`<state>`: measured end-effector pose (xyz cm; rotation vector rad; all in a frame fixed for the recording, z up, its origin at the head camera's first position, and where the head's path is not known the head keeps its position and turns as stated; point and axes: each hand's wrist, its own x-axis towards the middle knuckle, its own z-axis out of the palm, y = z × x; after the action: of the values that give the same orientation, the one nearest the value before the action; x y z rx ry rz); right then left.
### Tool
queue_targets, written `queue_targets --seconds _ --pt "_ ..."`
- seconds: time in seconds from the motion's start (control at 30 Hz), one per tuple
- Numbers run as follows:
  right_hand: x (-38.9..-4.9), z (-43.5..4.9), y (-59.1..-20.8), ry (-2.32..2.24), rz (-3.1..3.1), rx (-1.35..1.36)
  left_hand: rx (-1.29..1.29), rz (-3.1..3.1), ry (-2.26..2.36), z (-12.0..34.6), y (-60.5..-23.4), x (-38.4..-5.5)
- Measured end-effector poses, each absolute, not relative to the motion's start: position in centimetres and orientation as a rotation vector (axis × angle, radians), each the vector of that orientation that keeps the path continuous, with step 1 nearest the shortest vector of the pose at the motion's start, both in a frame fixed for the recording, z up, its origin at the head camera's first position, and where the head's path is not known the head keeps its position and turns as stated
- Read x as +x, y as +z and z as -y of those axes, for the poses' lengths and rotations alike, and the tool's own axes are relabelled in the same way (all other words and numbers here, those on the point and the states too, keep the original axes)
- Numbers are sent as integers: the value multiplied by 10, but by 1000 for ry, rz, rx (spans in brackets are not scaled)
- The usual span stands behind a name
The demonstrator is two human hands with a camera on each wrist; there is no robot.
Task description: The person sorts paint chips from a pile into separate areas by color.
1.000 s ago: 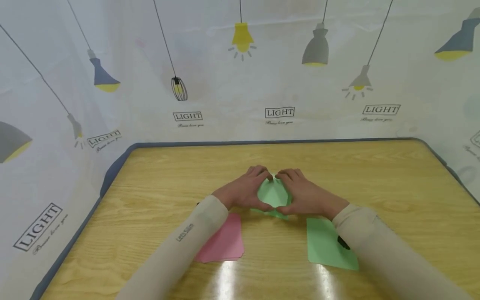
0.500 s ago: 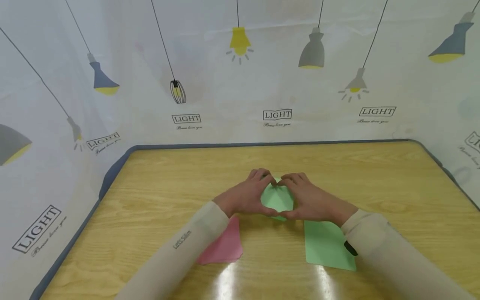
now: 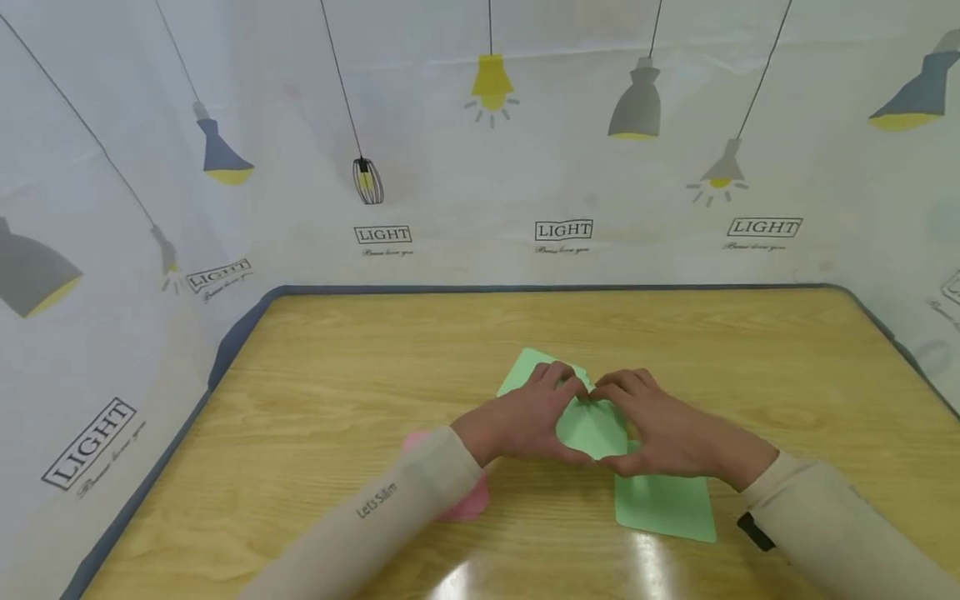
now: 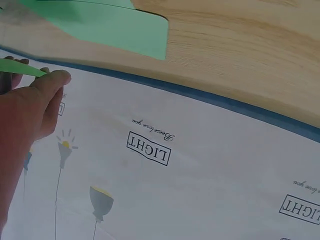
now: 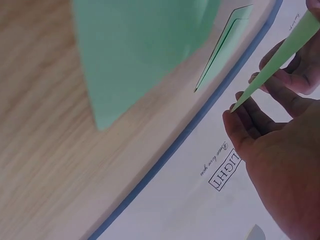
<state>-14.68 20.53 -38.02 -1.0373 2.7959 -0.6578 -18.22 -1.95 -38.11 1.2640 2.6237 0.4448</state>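
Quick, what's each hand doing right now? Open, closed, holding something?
Left hand: holding a green card between fingers and thumb.
Right hand: holding the same green card.

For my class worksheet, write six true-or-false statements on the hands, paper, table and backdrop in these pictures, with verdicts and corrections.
1. The left hand and right hand both grip one raised green sheet. True.
2. In the head view, the pink paper is fully uncovered. False: the left sleeve hides part of it.
3. More green paper lies on the table. True.
4. The table's surface is plain white. False: it is yellowish-brown with wood grain.
5. The backdrop is printed with hanging lamps. True.
6. The right hand rests flat on the table. False: it pinches the raised green sheet.
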Motion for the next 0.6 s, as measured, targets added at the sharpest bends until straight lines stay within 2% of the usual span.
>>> queue_targets --seconds 0.27,0.43,0.6 --pt "-122 -231 -383 -674 -2801 -1065 1373 -2513 414 4 -382 -166" --pt "-109 -244 -388 -617 -2801 -1077 1489 -2593 191 -14 -390 -154" --pt "-102 -251 -398 -599 -2789 -1063 1464 -2633 -5 -27 -399 -143"
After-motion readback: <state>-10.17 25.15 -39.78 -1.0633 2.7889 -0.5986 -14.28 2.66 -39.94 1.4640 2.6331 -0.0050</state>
